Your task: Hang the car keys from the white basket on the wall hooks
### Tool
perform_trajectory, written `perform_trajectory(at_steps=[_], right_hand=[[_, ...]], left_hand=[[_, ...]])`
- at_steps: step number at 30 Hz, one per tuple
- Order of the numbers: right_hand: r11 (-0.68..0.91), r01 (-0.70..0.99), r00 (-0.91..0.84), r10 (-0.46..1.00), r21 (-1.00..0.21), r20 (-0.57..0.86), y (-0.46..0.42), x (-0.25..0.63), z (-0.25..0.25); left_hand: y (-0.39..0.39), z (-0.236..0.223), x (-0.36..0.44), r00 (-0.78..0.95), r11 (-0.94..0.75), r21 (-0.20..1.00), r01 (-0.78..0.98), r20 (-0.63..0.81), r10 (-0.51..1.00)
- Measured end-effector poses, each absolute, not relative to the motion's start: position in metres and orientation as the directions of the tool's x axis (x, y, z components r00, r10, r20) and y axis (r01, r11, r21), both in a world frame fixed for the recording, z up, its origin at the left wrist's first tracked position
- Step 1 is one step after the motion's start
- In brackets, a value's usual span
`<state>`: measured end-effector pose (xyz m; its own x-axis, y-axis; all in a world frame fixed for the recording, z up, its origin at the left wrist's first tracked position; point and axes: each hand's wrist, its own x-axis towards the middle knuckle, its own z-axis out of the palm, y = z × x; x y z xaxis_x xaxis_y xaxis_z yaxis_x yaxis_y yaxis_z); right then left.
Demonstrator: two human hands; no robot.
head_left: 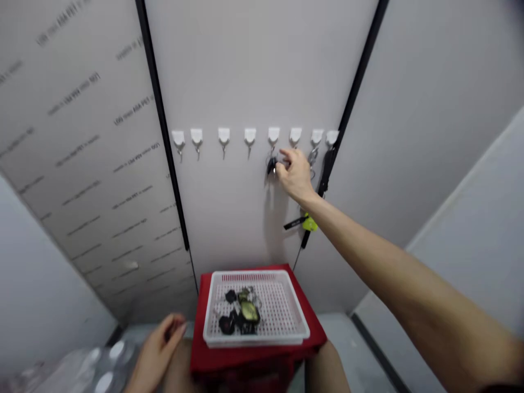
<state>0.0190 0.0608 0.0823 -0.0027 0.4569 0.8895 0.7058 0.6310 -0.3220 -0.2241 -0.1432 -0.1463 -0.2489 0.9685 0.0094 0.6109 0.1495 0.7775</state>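
Observation:
My right hand (293, 173) reaches up to a row of white wall hooks (249, 135). Its fingers pinch a small black key fob (271, 165) that hangs under the fifth hook from the left (273, 134). Metal rings hang on a hook further right (314, 155), and a black strap with a yellow-green tag (309, 222) dangles below my wrist. My left hand (158, 349) rests low near my knee, fingers loosely curled, holding nothing I can see. Below the hooks stands a white plastic basket (216, 322) with several dark key fobs and a green one (248, 311).
The basket sits on a red stool or box (317, 333) against the grey wall panel. Black vertical strips (164, 125) divide the wall panels. The four left hooks are bare. Clear wrapped items (94, 365) lie at the lower left.

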Motion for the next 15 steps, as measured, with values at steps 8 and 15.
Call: perform_trajectory(at_steps=[8,15], right_hand=[[0.621,0.653,-0.625,0.765,-0.433,0.155,-0.017,0.017,-0.101],[0.514,0.745,-0.547,0.836,-0.425,0.053,-0.032,0.007,-0.145]], left_hand=[[-0.085,-0.126,-0.166,0.138,-0.206,0.652,0.729,0.155,0.978],[-0.077,-0.145,-0.146,0.253,-0.272,0.397,0.877,0.099,0.962]])
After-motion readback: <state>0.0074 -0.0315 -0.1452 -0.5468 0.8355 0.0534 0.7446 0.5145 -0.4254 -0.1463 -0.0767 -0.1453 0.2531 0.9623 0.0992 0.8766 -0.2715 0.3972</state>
